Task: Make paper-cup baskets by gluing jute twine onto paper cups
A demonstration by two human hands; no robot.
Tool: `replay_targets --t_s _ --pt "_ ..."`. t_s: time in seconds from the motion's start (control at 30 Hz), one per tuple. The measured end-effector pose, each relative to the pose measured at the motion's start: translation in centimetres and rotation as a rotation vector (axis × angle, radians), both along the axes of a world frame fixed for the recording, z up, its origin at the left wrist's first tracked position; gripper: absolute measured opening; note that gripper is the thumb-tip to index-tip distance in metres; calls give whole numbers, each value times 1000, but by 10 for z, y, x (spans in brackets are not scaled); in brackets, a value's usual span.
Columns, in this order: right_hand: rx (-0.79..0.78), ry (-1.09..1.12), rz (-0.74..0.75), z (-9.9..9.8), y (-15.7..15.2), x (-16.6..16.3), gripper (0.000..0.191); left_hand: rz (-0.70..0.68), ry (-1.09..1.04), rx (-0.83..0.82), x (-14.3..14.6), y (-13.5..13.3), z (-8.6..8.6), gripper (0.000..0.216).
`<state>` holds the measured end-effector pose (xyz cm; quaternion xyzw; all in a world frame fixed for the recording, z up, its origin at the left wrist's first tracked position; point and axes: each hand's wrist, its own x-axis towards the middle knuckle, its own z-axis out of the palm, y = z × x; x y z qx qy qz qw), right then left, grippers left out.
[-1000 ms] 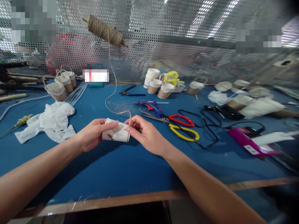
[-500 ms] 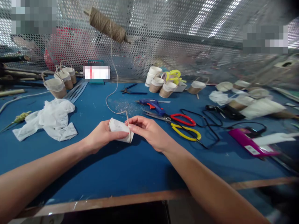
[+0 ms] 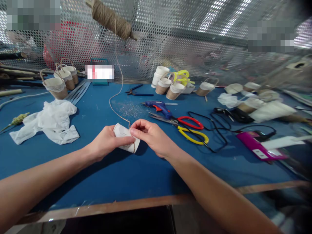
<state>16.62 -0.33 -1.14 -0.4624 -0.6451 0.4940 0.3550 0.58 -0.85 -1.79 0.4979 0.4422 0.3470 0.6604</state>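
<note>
A small white paper cup (image 3: 122, 132) lies on its side between both hands over the blue table (image 3: 136, 172). My left hand (image 3: 107, 141) is wrapped round the cup's body. My right hand (image 3: 148, 135) pinches a strand of brown twine (image 3: 116, 78) against the cup near its rim. The twine runs up from the cup to a spool of twine (image 3: 110, 20) hanging on the perforated metal screen.
Red and yellow scissors (image 3: 192, 130) and a blue glue gun (image 3: 159, 107) lie just right of my hands. Crumpled white plastic (image 3: 48, 122) sits at the left. Twine-wrapped cups (image 3: 57, 86) stand at the back left, more cups (image 3: 168, 87) at the back centre. A pink phone (image 3: 258, 148) with black cables lies right.
The cup has been turned in my hands so its printed side no longer shows, and the twine lies closer along the cup. Both hands stay in nearly the same place.
</note>
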Motion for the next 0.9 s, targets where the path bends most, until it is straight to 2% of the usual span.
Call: replay_targets --t_s 0.37,0.47,0.53,0.57,0.63,0.73,0.83,0.9 --pt "168 -185 -3 18 2 4 24 161 -93 -42 -9 7 8 22" --pt "275 -307 -91 27 20 21 26 178 -108 -48 -9 8 7 21" --pt "300 -529 -231 30 39 40 27 203 -107 -45 -9 10 7 20" --pt "280 -728 -348 29 50 51 27 217 -103 -41 -9 11 7 19" --pt "223 -871 -453 24 70 70 23 244 -89 -29 -10 12 7 17" --pt "91 -980 -449 10 94 89 9 267 -80 -17 -11 14 6 15" --pt "19 -1005 -449 -1 105 91 14 268 -85 -9 -13 16 5 15" --pt "9 -974 -464 0 106 87 12 267 -90 -6 -14 17 5 15"
